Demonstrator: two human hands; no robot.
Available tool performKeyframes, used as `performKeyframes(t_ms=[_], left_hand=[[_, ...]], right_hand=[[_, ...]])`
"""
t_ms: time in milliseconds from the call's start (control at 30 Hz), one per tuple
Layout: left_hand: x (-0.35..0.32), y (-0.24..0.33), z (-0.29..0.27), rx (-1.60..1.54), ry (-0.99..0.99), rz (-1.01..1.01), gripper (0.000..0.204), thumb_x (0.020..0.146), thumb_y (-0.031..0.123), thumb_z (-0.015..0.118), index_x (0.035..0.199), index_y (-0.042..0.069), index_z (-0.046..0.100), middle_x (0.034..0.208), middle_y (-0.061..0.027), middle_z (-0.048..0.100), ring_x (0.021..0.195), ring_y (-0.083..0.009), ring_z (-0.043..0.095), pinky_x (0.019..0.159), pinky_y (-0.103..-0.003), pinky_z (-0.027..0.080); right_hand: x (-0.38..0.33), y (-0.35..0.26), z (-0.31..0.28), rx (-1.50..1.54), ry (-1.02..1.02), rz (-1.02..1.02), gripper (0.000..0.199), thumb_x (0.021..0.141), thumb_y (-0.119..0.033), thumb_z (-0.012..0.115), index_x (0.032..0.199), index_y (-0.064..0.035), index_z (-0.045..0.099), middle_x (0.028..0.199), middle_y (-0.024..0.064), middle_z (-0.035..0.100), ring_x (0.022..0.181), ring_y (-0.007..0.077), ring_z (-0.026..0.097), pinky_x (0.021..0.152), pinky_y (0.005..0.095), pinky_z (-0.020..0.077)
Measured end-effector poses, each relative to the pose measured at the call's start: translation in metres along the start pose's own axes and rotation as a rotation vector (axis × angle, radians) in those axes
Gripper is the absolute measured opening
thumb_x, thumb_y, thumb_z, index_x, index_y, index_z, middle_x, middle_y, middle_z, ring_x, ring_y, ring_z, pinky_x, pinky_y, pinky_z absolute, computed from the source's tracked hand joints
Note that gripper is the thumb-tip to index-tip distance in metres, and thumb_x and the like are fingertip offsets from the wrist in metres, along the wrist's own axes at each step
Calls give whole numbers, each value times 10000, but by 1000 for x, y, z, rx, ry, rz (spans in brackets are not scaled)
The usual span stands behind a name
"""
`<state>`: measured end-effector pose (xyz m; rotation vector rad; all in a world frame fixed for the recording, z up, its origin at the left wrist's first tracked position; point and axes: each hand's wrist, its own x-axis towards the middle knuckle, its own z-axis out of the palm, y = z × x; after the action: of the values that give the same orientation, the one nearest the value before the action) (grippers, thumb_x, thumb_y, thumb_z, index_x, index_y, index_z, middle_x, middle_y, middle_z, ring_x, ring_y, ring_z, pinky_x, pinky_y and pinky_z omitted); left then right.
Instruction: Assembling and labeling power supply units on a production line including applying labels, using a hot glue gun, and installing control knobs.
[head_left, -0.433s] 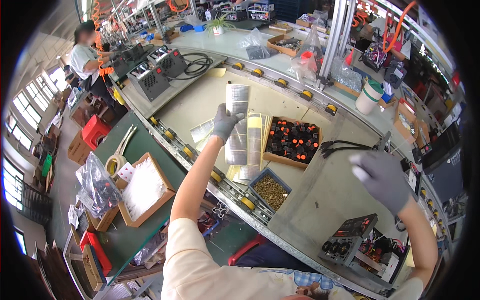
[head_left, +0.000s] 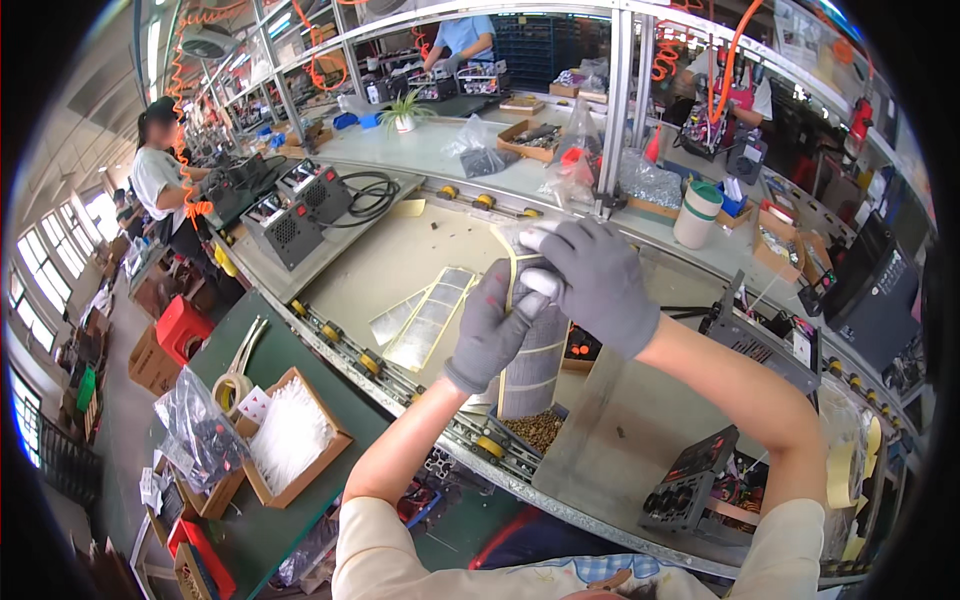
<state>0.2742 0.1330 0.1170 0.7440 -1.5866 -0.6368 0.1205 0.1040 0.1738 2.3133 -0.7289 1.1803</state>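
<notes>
A long curved sheet of silvery-grey labels with pale yellow strips (head_left: 532, 378) stands raised over the bench between my gloved hands. My left hand (head_left: 492, 328) is closed on its left edge, thumb toward me. At its upper end my right hand (head_left: 602, 285) pinches with thumb and fingers; whether a single label is between them, I cannot make out. More label sheets (head_left: 432, 318) lie flat beyond my left hand. Small brass-coloured parts (head_left: 537, 430) show below the held sheet. Black-and-orange parts (head_left: 581, 345) in a carton are mostly hidden behind it and my right hand.
An opened dark device (head_left: 690, 485) stands at the front right, another metal housing (head_left: 765, 335) farther right. Grey power units (head_left: 300, 215) with a coiled cable sit at the far left. A rail with yellow rollers (head_left: 368, 362) borders the bench. A carton of white pieces (head_left: 295, 440) is on the left table.
My right hand has come in from the right to the sheet's upper end. My left hand has lifted the sheet from the bench and brought it nearer. The view has tilted up somewhat.
</notes>
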Motion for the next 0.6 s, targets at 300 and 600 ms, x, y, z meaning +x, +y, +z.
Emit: performKeyframes(t_ms=[300, 600], left_hand=[[-1, -12, 8, -330, 59, -205, 120, 851, 46, 632, 948, 4, 576, 841, 21, 551, 761, -47, 485, 684, -202, 415], [2, 0, 2, -393, -54, -199, 136, 841, 43, 640, 977, 34, 646, 870, 41, 578, 792, -31, 500, 713, -201, 426]], right_hand=[[-8, 7, -2, 5, 0, -55, 198, 778, -280, 620, 928, -166, 677, 746, 11, 602, 746, 212, 581, 622, 346, 447], [-5, 21, -6, 264, -109, -4, 218, 842, -313, 577, 897, -130, 680, 733, 68, 607, 683, 271, 580, 597, 366, 462]])
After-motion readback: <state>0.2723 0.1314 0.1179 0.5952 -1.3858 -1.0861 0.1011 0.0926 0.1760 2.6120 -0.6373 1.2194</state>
